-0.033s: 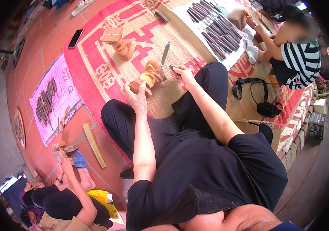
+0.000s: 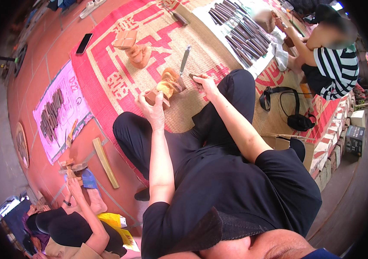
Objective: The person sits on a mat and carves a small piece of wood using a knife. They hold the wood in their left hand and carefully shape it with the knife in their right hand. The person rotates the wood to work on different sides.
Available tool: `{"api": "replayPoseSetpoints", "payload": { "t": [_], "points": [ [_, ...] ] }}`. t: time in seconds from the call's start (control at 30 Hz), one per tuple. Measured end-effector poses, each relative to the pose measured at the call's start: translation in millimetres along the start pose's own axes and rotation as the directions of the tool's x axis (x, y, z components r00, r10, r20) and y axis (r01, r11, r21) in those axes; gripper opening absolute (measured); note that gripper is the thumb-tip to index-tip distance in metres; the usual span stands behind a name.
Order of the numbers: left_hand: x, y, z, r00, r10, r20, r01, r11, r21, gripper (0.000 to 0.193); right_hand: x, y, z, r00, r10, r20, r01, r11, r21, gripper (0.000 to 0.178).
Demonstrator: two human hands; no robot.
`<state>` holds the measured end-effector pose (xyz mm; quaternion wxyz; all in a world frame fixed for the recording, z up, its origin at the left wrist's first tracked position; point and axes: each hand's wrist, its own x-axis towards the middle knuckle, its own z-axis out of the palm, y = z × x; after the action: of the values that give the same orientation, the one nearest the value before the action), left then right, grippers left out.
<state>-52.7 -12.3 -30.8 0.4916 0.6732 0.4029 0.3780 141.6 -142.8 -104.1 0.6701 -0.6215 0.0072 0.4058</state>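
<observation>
My left hand (image 2: 151, 108) is closed round the block-like near end of a carved wooden piece (image 2: 166, 88). The carving has rounded, ridged folds and rests on the woven mat, its far end darker brown. To the right of it, my right hand (image 2: 206, 85) is closed on a small brown object (image 2: 192, 76); only its end shows, so its kind is unclear. That hand is apart from the carving. A slim tool with a grey metal blade (image 2: 185, 59) lies just beyond the carving. Farther off stands a second carved wooden piece (image 2: 138, 55) with a square block top.
The red and tan mat (image 2: 102, 93) lies under my crossed legs. Many dark-handled tools (image 2: 246, 39) sit on white cloth at far right, beside a seated person in stripes (image 2: 335, 71). A black strapped pouch (image 2: 300, 122) lies at right. Another person's hands (image 2: 74, 185) work at lower left.
</observation>
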Motion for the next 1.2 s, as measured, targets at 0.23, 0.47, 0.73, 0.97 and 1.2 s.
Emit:
{"api": "replayPoseSetpoints", "payload": {
  "t": [0.23,0.47,0.73,0.97,1.2],
  "points": [
    [-0.1,1.1,-0.7,0.999,0.029,-0.017,-0.029,1.0,0.009,0.05,-3.3,-1.3,2.4,1.0,0.007,0.004,-0.007,1.0,0.01,0.01],
    [-1.0,1.6,-0.3,0.996,0.083,-0.017,-0.081,0.992,0.096,0.053,-0.7,2.4,-0.4,0.999,0.001,0.035,-0.002,1.0,0.024,0.01],
    [-1.9,1.5,0.3,0.989,0.148,-0.02,-0.143,0.974,0.178,0.048,-0.5,3.6,0.2,0.999,0.018,0.042,-0.019,1.0,0.025,0.012],
    [-0.3,3.2,0.6,0.973,0.229,-0.031,-0.215,0.947,0.24,0.042,-0.4,4.6,2.3,0.998,0.055,0.024,-0.055,0.998,0.002,0.018],
    [-1.4,2.9,0.5,0.968,0.249,0.034,-0.25,0.937,0.245,0.053,-0.1,5.1,1.9,0.997,0.08,-0.023,-0.08,0.997,-0.005,0.011]
  ]
}}
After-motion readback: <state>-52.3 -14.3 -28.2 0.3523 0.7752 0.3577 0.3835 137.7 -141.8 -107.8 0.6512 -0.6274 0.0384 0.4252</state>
